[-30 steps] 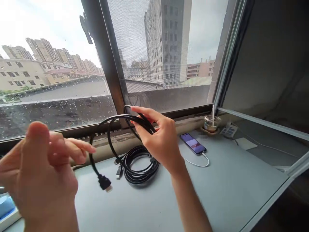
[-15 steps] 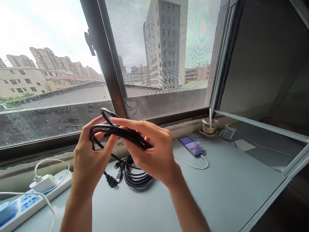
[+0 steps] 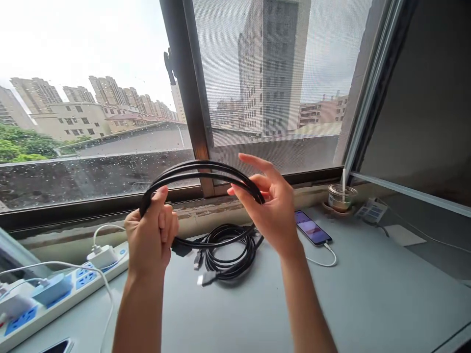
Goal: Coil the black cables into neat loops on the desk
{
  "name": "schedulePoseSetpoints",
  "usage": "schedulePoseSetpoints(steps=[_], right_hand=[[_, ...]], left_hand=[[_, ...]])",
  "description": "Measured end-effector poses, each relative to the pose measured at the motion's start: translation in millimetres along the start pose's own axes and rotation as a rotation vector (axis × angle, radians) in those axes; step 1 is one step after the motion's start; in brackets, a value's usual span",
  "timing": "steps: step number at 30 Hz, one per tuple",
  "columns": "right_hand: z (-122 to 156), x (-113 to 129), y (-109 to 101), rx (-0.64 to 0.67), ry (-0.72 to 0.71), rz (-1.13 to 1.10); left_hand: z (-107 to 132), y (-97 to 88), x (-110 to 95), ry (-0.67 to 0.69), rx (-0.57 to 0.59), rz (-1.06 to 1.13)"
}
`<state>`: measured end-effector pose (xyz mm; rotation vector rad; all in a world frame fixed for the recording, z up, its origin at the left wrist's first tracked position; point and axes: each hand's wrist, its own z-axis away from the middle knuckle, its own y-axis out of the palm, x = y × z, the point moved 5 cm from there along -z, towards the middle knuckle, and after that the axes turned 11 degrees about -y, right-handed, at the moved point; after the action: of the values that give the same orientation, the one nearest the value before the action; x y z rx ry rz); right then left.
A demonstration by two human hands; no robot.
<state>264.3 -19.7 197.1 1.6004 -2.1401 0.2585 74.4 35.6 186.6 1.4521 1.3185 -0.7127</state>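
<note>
A looped black HDMI cable (image 3: 198, 169) arches in the air between my two hands. My left hand (image 3: 150, 230) is closed in a fist around the left side of the loops, thumb on top. My right hand (image 3: 272, 206) pinches the right side of the loops between thumb and fingers, its index finger raised. Below them, a second coiled black cable (image 3: 231, 279) lies on the grey desk (image 3: 228, 323). A connector with a pale metal tip (image 3: 206, 279) points left in front of that coil; I cannot tell which cable it ends.
A white power strip (image 3: 69, 299) with plugged-in chargers lies at the left. To the right are a phone (image 3: 312, 228) on a white charging cable and a plastic cup with a straw (image 3: 342, 198) near the window frame. Part of another phone (image 3: 59, 345) shows at the bottom left edge.
My hands have moved apart, spreading the bunched loops into a wide arch. My left hand has closed into a fist, and my right index finger has lifted. The view has shifted left.
</note>
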Motion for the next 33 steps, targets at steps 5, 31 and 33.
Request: schedulePoseSetpoints(steps=[5, 31, 33], right_hand=[[3.6, -5.9, 4.5, 0.164, 0.141, -0.098], [17.1, 9.7, 13.4, 0.431, 0.444, -0.471], [18.1, 7.2, 13.1, 0.406, 0.452, -0.499]], left_hand=[[13.8, 6.1, -5.4, 0.045, -0.04, -0.009], [29.6, 14.9, -17.4, 0.507, 0.417, -0.702], [29.1, 14.5, -13.9, 0.49, 0.363, -0.649]])
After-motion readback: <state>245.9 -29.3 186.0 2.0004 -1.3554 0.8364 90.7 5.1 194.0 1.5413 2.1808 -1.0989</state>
